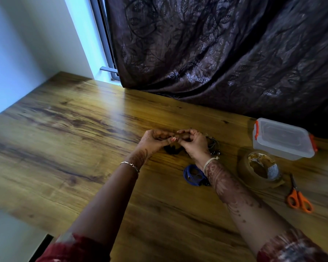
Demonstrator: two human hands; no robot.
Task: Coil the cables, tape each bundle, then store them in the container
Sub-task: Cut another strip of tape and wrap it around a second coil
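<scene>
Black cable (171, 150) was seen bunched on the counter (83, 129) directly beneath the two hands, apparently held by neither. Both grips were clenched: the left hand (155, 138) and the right hand (194, 143) were each pinched on a small brownish tape strip (180, 138) between them, though it was too small to be made out with certainty. With the bundle left unheld, it was judged that its loops could spring apart before the strip was laid on, and that the strip could fold onto itself or stick to the fingers. A blue coil (193, 174) lay just beside the right forearm and could be swept aside. The tape roll (259, 170), the scissors (299, 198) and the container (282, 140), its lid closed, stood further right.
</scene>
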